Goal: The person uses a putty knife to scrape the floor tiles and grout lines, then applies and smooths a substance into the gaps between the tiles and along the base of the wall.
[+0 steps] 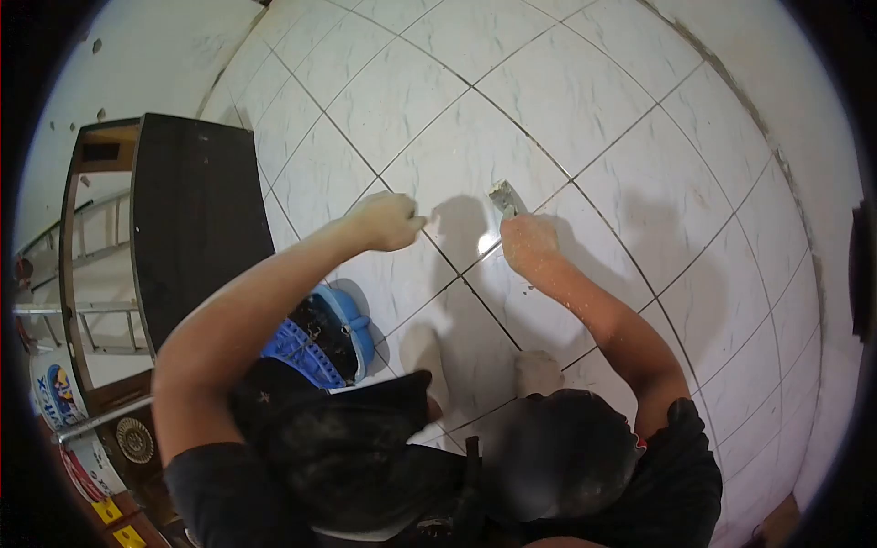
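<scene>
My right hand point(528, 242) is closed around a putty knife point(501, 195), its short blade pointing away from me just above the tiled floor point(512, 100). Pale residue coats the blade. To the left, my left hand point(388, 221) hangs over the tiles with its fingers curled in. Whatever those fingers hold, if anything, is hidden. Pale dust covers that hand and forearm. Small dark crumbs point(528, 289) lie on the floor close to my right wrist. Dark joint lines run between the white tiles under both hands.
A blue bucket point(359, 320) with dark contents stands beside my left knee. A dark wooden cabinet point(196, 219) is at the left, with a ladder point(105, 324) and a labelled white pail point(57, 393) near it. Walls border the floor on both sides.
</scene>
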`<state>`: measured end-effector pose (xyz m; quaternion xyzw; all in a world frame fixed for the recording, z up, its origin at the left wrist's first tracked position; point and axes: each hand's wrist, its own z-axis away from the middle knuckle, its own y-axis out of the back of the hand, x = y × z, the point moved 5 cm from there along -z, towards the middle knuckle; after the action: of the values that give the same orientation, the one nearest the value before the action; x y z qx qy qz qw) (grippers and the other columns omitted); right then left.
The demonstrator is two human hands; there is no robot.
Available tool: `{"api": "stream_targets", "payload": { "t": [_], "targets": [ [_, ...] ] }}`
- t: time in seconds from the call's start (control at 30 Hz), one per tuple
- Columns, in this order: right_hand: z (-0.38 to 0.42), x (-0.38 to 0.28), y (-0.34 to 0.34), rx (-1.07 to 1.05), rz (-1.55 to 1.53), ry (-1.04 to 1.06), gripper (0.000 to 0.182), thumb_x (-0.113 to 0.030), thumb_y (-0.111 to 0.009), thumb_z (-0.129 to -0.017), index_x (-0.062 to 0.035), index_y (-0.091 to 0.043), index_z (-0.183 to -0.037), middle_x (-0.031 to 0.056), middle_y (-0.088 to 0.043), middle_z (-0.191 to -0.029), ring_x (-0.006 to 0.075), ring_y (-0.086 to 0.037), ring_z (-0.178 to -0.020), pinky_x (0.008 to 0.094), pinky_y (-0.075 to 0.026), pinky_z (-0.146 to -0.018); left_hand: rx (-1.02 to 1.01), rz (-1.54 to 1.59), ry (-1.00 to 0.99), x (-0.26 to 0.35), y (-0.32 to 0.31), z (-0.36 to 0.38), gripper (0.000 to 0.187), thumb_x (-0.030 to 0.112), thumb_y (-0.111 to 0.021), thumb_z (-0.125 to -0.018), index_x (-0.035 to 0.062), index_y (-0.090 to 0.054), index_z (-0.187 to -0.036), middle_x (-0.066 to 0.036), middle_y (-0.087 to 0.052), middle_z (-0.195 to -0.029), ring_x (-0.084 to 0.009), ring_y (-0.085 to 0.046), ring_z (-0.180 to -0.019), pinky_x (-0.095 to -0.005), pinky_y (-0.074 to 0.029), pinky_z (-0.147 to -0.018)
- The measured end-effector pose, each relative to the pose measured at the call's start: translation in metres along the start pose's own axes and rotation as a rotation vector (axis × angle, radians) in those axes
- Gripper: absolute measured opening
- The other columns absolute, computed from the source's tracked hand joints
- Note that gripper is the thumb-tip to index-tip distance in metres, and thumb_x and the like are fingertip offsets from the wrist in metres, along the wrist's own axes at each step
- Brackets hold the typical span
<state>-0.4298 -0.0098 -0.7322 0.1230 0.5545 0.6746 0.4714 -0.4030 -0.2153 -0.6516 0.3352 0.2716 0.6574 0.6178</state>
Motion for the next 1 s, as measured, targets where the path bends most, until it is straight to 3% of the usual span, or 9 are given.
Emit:
{"api": "stream_targets", "payload": {
  "t": [0.1,0.23,0.37,0.47,0.53,0.6,0.7,0.87,1.0],
  "targets": [
    [-0.039,-0.006,0.005,0.026,0.035,0.058,0.017,-0.008,-0.058,-0.083,-0.0020,-0.073,-0.090,0.0170,-0.072,-0.092,0.0299,-0.072,-0.085,0.0419,-0.058,-0.070,-0.093,0.144,0.114,-0.018,0.003,0.060,0.042,0.037,-0.054,-0.092,-0.0024,-0.066,-0.086,-0.023,-0.067,-0.082,-0.0380,-0.065,-0.079,-0.0458,-0.051,-0.075],
    [-0.105,-0.027,0.008,-0.106,0.107,0.145,0.018,-0.009,-0.060,-0.085,-0.0042,-0.074,-0.095,0.0156,-0.072,-0.099,0.0300,-0.072,-0.090,0.0397,-0.058,-0.072,-0.206,0.505,0.042,-0.019,-0.058,0.083,0.039,0.036,-0.053,-0.094,-0.0009,-0.066,-0.092,-0.020,-0.068,-0.083,-0.0343,-0.066,-0.078,-0.0432,-0.051,-0.075],
    [-0.130,-0.047,-0.001,-0.167,0.219,0.132,0.018,-0.010,-0.061,-0.087,-0.0073,-0.074,-0.099,0.0144,-0.072,-0.105,0.0286,-0.072,-0.094,0.0375,-0.058,-0.072,-0.076,0.723,-0.183,0.015,-0.082,0.039,0.039,0.035,-0.052,-0.095,-0.0013,-0.066,-0.097,-0.019,-0.069,-0.086,-0.0318,-0.066,-0.080,-0.0403,-0.051,-0.076],
    [-0.106,-0.057,0.016,-0.155,0.231,0.081,0.019,-0.011,-0.058,-0.085,-0.0051,-0.074,-0.094,0.0144,-0.073,-0.094,0.0298,-0.072,-0.088,0.0407,-0.058,-0.073,-0.188,0.665,-0.044,0.028,-0.092,0.007,0.040,0.036,-0.052,-0.096,-0.0010,-0.067,-0.099,-0.016,-0.069,-0.088,-0.0277,-0.065,-0.080,-0.0369,-0.051,-0.077],
    [-0.118,-0.047,0.016,-0.167,0.229,0.083,0.017,-0.010,-0.059,-0.086,-0.0063,-0.074,-0.095,0.0146,-0.072,-0.098,0.0285,-0.071,-0.090,0.0395,-0.057,-0.073,-0.078,0.979,0.061,0.031,-0.095,-0.009,0.041,0.038,-0.052,-0.096,-0.0008,-0.067,-0.097,-0.014,-0.069,-0.087,-0.0246,-0.062,-0.077,-0.0356,-0.050,-0.077],
    [-0.128,-0.044,0.027,-0.149,0.221,0.073,0.016,-0.010,-0.060,-0.087,-0.0076,-0.074,-0.096,0.0148,-0.072,-0.102,0.0272,-0.071,-0.092,0.0382,-0.057,-0.073,-0.089,0.993,-0.002,0.033,-0.125,-0.033,0.041,0.038,-0.052,-0.096,-0.0010,-0.067,-0.097,-0.013,-0.069,-0.086,-0.0236,-0.062,-0.077,-0.0353,-0.050,-0.076],
    [-0.097,-0.036,0.030,-0.166,0.091,0.127,0.016,-0.011,-0.057,-0.088,-0.0060,-0.072,-0.092,0.0154,-0.072,-0.092,0.0296,-0.071,-0.089,0.0401,-0.057,-0.075,-0.232,1.025,-0.137,0.046,-0.134,-0.056,0.038,0.033,-0.054,-0.095,-0.0017,-0.067,-0.098,-0.011,-0.069,-0.086,-0.0208,-0.064,-0.081,-0.0336,-0.050,-0.076],
    [0.013,0.043,0.043,-0.413,0.112,-0.138,0.020,-0.016,-0.054,-0.091,-0.0028,-0.070,-0.092,0.0157,-0.071,-0.087,0.0315,-0.071,-0.082,0.0440,-0.057,-0.066,-0.330,1.086,-0.307,0.070,-0.162,-0.086,0.033,0.028,-0.056,-0.094,-0.0038,-0.065,-0.095,-0.014,-0.070,-0.084,-0.0232,-0.068,-0.077,-0.0351,-0.052,-0.073],
    [0.107,0.110,0.036,-0.481,0.205,-0.377,0.033,-0.013,-0.052,-0.089,-0.0007,-0.056,-0.120,0.0155,-0.069,-0.079,0.0318,-0.070,-0.076,0.0445,-0.055,-0.057,-0.513,1.132,-0.366,0.099,-0.160,-0.089,0.030,0.024,-0.057,-0.094,-0.0051,-0.064,-0.094,-0.012,-0.071,-0.084,-0.0176,-0.068,-0.078,-0.0323,-0.052,-0.075]
  ]
}}
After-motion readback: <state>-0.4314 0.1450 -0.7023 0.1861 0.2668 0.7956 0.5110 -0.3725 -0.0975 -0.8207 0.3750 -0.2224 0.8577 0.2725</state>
